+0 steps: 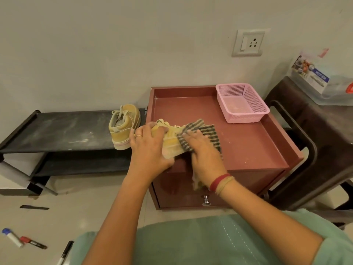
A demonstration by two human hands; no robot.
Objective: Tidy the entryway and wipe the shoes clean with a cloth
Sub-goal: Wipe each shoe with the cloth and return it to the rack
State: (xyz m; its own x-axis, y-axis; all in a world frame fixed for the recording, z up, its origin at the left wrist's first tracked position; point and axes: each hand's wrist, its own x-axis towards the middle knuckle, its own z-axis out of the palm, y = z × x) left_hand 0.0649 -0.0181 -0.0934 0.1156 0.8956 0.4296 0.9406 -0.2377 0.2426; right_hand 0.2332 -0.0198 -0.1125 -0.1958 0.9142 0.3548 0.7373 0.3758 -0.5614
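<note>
My left hand [149, 144] grips a yellow sneaker [171, 142] at its heel end, holding it on its side over the front edge of the reddish-brown cabinet top [248, 142]. My right hand [202, 150] presses a striped grey-and-cream cloth [206, 131] against the sneaker's toe half, with the cloth's tail hanging below my wrist. The matching sneaker [124, 127] stands upright on the right end of the dusty black shoe rack [57, 131].
A pink mesh basket [241, 103] sits at the cabinet's back right corner. A dark brown plastic stool [315, 131] with a plastic box stands to the right. Several markers [32, 242] and pens lie on the floor at lower left. A wall socket [248, 43] is above.
</note>
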